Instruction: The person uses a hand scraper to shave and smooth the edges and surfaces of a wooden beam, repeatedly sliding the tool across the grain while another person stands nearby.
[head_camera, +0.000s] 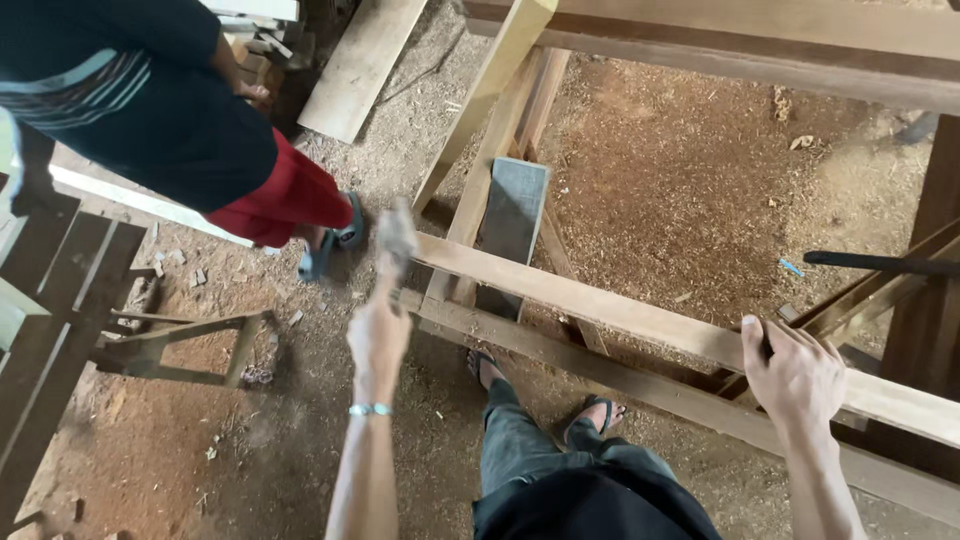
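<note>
long timber rail (620, 310) was laid diagonally across the wooden frame (700, 40), resting on the lower rail (640, 385) at its near end. right hand (795, 375) was pressed on it, fingers curled over the far edge. left hand (378, 335) was closed round a hammer (396, 238), head blurred, just above the rail's left end. fixing judged under way, not finished. a bystander's sandalled foot (330, 245) was nearby on the sawdust floor (680, 170).

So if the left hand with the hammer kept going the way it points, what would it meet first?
Most likely the end of the upper wooden rail. The left hand holds a motion-blurred hammer pointing up and forward, its head just beside that rail end. Depth is unclear from above, so it could pass over it.
</note>
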